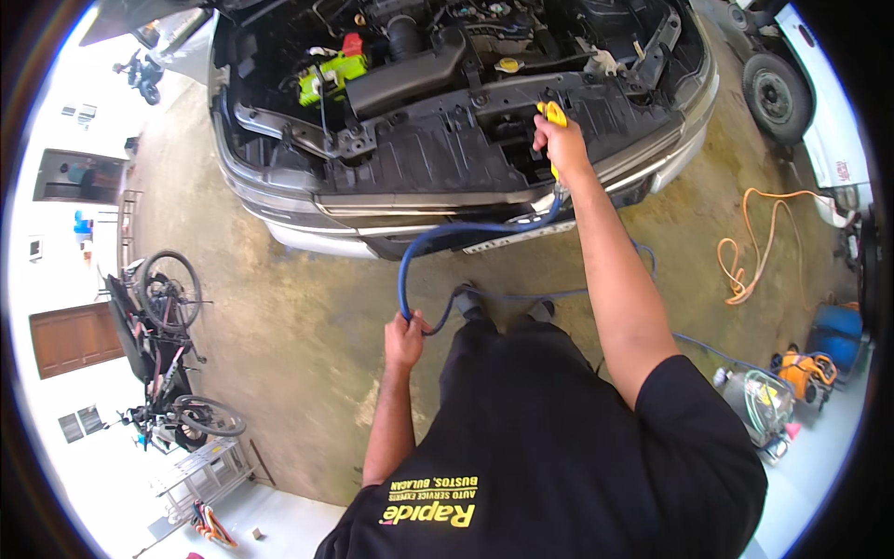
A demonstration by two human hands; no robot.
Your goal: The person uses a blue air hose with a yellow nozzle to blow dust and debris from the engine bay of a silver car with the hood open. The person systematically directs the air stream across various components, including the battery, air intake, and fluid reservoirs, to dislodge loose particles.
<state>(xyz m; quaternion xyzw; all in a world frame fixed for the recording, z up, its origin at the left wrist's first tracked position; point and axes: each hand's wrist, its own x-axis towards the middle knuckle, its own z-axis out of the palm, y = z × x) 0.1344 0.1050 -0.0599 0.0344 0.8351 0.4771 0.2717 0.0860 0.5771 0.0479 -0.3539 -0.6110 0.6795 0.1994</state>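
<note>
The left hand (405, 337) was closed around a loop of blue hose (410, 270) near the waist, apparently taking up slack so the line would not drag on the concrete floor (307, 317). The hose arced up past the bumper (307, 200) to the right hand (557, 142), which gripped a yellow nozzle (554, 114) at the car's black front panel (438, 140), arm stretched out to reach into the open engine bay (419, 56). The nozzle's tip was hidden behind the fist, so what it pointed at could not be made out. Farther off lay an orange cord (754, 242) and, at left, a motorbike (168, 345), both bent by the lens.
</note>
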